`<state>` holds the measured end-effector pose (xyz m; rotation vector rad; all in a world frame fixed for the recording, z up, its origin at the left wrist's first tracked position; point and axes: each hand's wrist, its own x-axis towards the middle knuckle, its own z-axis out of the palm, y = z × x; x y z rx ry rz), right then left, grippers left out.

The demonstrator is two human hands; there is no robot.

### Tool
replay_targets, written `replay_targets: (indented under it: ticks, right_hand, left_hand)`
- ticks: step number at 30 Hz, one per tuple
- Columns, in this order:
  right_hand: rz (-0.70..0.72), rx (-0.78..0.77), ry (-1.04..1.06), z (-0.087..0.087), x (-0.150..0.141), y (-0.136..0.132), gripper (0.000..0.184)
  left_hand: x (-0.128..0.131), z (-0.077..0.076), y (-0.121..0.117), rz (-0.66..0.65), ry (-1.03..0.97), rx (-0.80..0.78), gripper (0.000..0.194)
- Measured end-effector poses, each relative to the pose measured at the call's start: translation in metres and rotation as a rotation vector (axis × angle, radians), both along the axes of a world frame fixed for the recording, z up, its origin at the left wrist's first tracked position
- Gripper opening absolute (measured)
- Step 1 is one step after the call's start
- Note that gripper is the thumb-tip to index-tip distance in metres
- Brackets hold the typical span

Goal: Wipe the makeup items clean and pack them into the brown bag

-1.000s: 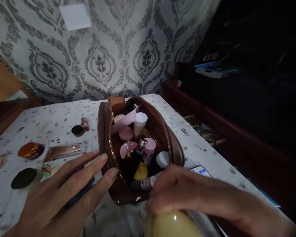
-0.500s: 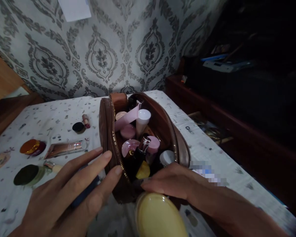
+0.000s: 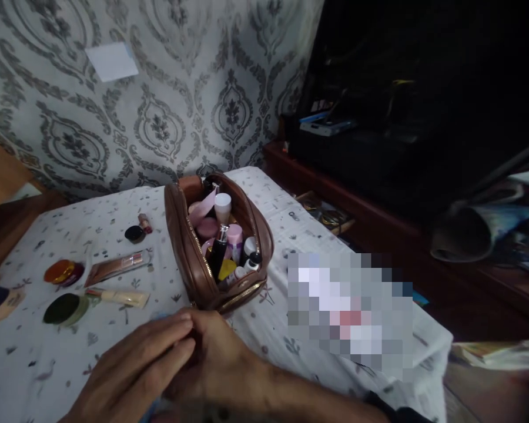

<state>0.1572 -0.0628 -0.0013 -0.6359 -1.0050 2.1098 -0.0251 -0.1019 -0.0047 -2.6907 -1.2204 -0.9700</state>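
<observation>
Both the left hand [image 3: 139, 361] and right hand [image 3: 227, 355] now meet just in front of the open brown cosmetics bag [image 3: 186, 258] on the worktop [image 3: 62, 361], fingers half bent; can't tell what's held. Yellow oval container's gone from my feed, bag's mouth unblocked.

Printed white cloth [image 3: 39, 352] spreads beneath the left hand [image 3: 134, 370]; far beyond that hand, damask wallpaper [image 3: 158, 126] bears a white sheet of paper [image 3: 112, 61]; ahead and to the right of the right hand [image 3: 220, 358] runs a dark red ledge [image 3: 320, 185], with a blue-and-grey object [image 3: 326, 126] farther back
</observation>
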Motion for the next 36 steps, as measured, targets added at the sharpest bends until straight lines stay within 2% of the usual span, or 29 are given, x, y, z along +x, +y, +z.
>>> replay_targets:
  ticks: [3,6,8,14,17,21,26,31,36]
  right_hand:
    - [0.032,-0.108,0.062,-0.005,-0.010,0.004,0.049]
    - [-0.005,-0.187,0.048,-0.014,-0.026,0.005,0.064]
    - [-0.029,-0.209,0.041,-0.021,-0.037,0.004,0.067]
    - [-0.009,-0.143,0.086,-0.041,-0.056,0.001,0.069]
    - [-0.052,-0.054,0.053,-0.048,-0.057,-0.001,0.066]
    - [-0.155,0.116,-0.109,-0.049,-0.055,-0.002,0.056]
    - [-0.257,0.323,-0.273,-0.048,-0.051,-0.001,0.039]
    - [-0.281,0.320,-0.152,-0.051,-0.050,0.004,0.037]
    - [-0.334,0.262,-0.079,-0.053,-0.049,0.011,0.045]
  left_hand:
    - [-0.006,0.000,0.006,-0.037,-0.086,0.004,0.038]
    - [-0.021,-0.003,0.011,-0.050,-0.148,0.031,0.036]
    - [-0.031,-0.009,0.013,-0.050,-0.154,0.062,0.035]
    - [-0.039,-0.032,0.015,0.133,-0.158,0.169,0.034]
    - [-0.036,-0.036,0.016,0.207,-0.147,0.143,0.031]
    - [-0.026,-0.031,0.018,0.324,-0.242,0.016,0.027]
    - [-0.017,-0.021,0.022,0.314,-0.323,-0.024,0.024]
    - [-0.020,-0.016,0.026,0.242,-0.348,-0.063,0.027]
    - [-0.025,-0.014,0.030,0.272,-0.326,-0.210,0.029]
